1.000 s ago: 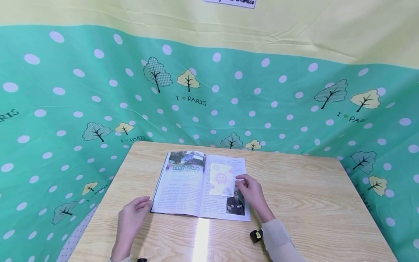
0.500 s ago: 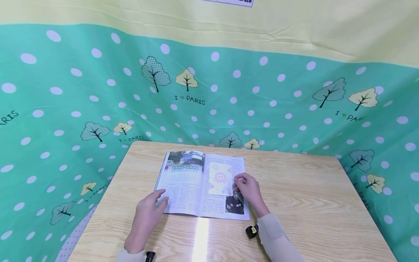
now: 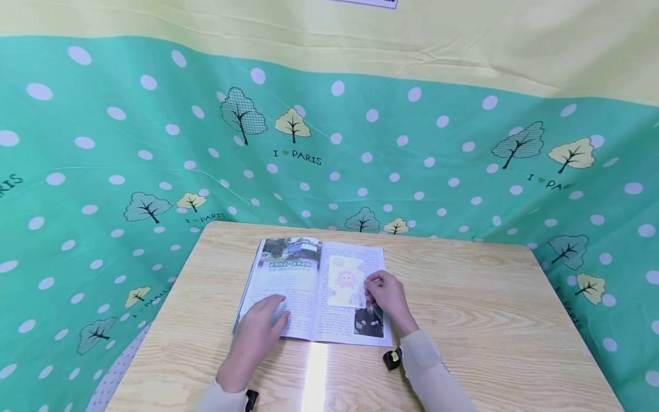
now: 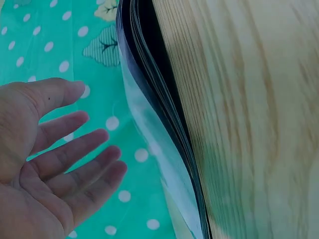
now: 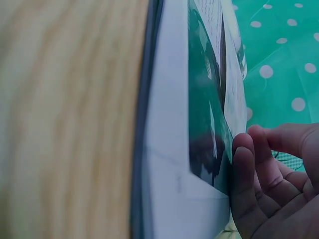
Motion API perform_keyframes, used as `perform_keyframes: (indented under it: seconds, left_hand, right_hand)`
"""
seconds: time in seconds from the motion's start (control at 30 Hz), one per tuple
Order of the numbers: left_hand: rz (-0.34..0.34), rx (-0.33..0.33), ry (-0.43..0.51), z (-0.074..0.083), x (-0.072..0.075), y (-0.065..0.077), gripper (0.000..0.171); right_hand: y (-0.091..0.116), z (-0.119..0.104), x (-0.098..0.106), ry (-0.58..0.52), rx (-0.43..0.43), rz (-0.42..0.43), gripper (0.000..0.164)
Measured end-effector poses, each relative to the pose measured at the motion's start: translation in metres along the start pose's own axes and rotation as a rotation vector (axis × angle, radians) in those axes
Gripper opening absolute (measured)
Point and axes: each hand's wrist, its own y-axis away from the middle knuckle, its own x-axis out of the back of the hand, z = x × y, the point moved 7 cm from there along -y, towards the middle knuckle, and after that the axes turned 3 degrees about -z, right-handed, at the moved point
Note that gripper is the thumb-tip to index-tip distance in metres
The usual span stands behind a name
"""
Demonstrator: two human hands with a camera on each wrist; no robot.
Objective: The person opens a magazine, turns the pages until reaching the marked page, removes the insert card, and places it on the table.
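Note:
An open magazine (image 3: 293, 309) lies on the wooden table. On its right page is a pale card (image 3: 342, 294) with a pink cartoon figure. My right hand (image 3: 388, 294) pinches the card's right edge between thumb and fingertips, just above a dark portrait photo (image 3: 369, 321). The right wrist view shows those fingertips (image 5: 243, 142) together at the card's edge. My left hand (image 3: 257, 332) hovers over the lower part of the left page, holding nothing. In the left wrist view its fingers (image 4: 75, 154) are spread apart, beside the magazine's raised page edges (image 4: 164, 114).
The wooden table (image 3: 489, 297) extends to both sides of the magazine. A green dotted cloth (image 3: 412, 171) with printed trees hangs behind it and along both sides. A bright strip of reflected light (image 3: 316, 372) lies on the tabletop in front of the magazine.
My left hand has left the magazine's lower left corner and moved right over the left page, its fingers opening out. My right fingertips have shifted slightly left onto the card's edge.

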Motion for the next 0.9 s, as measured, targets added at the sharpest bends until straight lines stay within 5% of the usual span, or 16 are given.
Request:
perform_keyframes:
  seconds: [0.33, 0.9]
  left_hand:
    - [-0.050, -0.120, -0.011, 0.023, -0.015, -0.002, 0.041]
    - [-0.159, -0.129, -0.026, 0.038, -0.035, -0.005, 0.047]
  right_hand:
    - [-0.006, 0.000, -0.002, 0.066, 0.005, -0.002, 0.011]
    - [-0.005, -0.008, -0.005, 0.255, 0.029, 0.007, 0.010]
